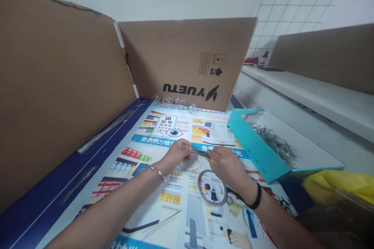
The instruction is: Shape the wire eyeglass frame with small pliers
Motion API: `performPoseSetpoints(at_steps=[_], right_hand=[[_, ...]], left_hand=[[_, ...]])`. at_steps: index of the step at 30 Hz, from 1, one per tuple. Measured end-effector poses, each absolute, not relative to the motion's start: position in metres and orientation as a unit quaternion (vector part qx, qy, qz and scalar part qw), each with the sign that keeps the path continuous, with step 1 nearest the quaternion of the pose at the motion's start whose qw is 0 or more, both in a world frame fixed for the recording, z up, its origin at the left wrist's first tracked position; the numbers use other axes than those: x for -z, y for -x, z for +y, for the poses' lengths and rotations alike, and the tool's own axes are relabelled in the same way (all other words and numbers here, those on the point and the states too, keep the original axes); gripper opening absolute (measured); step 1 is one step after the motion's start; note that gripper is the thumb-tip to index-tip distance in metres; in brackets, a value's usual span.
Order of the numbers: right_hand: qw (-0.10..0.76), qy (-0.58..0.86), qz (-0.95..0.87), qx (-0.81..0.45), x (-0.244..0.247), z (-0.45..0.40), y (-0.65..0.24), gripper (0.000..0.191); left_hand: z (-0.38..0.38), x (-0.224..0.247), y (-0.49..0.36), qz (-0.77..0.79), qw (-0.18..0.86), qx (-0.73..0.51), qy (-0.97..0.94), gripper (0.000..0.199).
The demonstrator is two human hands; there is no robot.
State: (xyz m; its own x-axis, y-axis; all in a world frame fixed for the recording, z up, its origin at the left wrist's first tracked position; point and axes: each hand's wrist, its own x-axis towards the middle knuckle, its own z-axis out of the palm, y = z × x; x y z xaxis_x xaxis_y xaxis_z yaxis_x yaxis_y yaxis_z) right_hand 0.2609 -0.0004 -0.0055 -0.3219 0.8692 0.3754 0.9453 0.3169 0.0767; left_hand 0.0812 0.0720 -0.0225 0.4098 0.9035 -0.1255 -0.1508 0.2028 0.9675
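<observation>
My right hand [226,165] is wrapped round a pair of pliers [201,153], whose dark jaws point left toward my other hand. My left hand [179,152] is closed in a pinch at the jaw tips, on a thin wire [195,169] that curves in fine loops below the fingers. What lies right between the fingertips is too small to make out. Just under my right hand, a round coil of wire [199,188] lies on the printed sheet [175,210]. A dark handle-like piece [235,194] sits beside it, partly covered by the wrist.
A teal box [260,148] with tangled wire pieces [274,142] stands at right, near yellow material [341,184]. Straight wires lie at left [106,131] and in front [162,223]. Cardboard panels [175,54] wall the back and left. Clear crumpled bits [172,100] line the back edge.
</observation>
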Motion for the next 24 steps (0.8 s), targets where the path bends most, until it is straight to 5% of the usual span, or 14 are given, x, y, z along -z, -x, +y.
performPoseSetpoints(at_steps=[24], right_hand=[[0.126, 0.574, -0.801, 0.113, 0.0093, 0.0025, -0.2626, 0.019]], left_hand=[[0.0704, 0.0210, -0.0815, 0.390, 0.665, -0.389, -0.504, 0.026]])
